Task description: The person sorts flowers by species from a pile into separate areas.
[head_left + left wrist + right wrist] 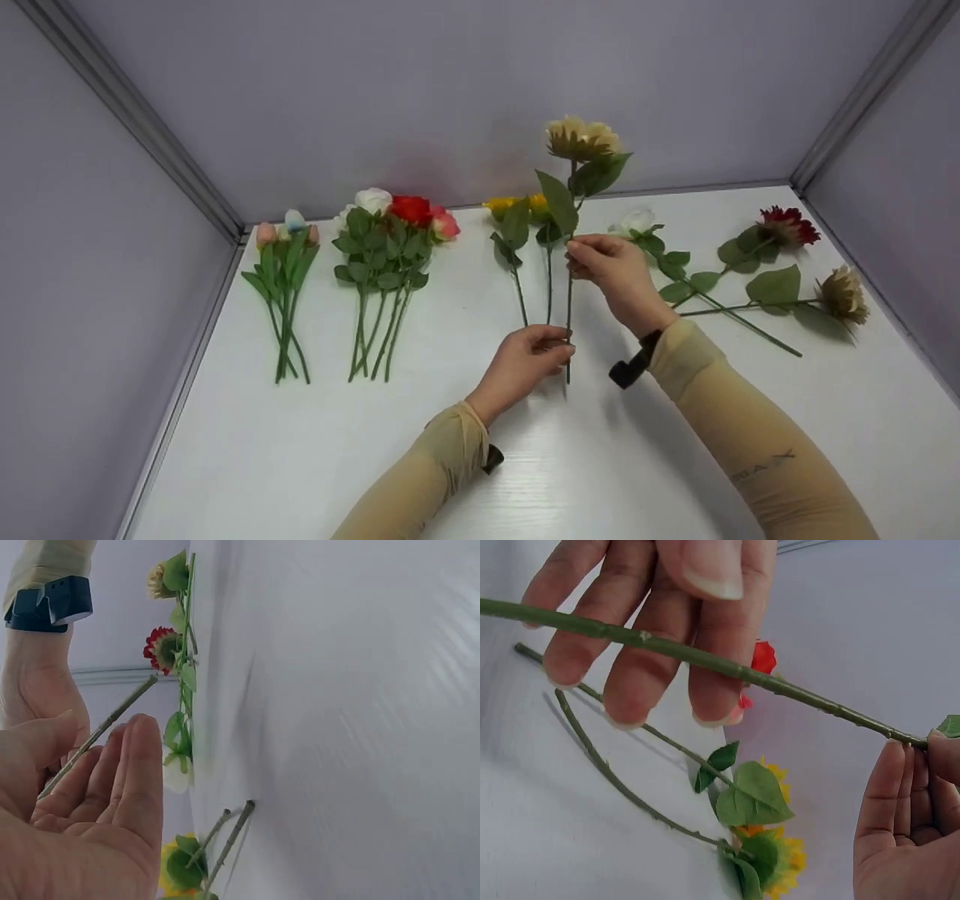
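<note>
A long-stemmed cream flower [581, 142] with green leaves stands upright above the white table. My right hand [619, 277] pinches its stem between thumb and fingers, just under the leaves. Lower down, my left hand [525, 364] is around the stem near its cut end. In the right wrist view, the left fingers [634, 682] lie loosely extended behind the stem [810, 697], with the thumb above it and no firm grip. Two yellow flowers [769, 859] lie on the table beside the left hand; the head view partly hides them behind leaves.
Tulips [283, 277] lie at the left of the table [225, 450]. Next to them is a bunch with white, red [411, 211] and pink blooms. On the right, a white flower [636, 221], a dark red flower [789, 226] and another cream flower [844, 294] cross stems. Panels enclose the back and sides.
</note>
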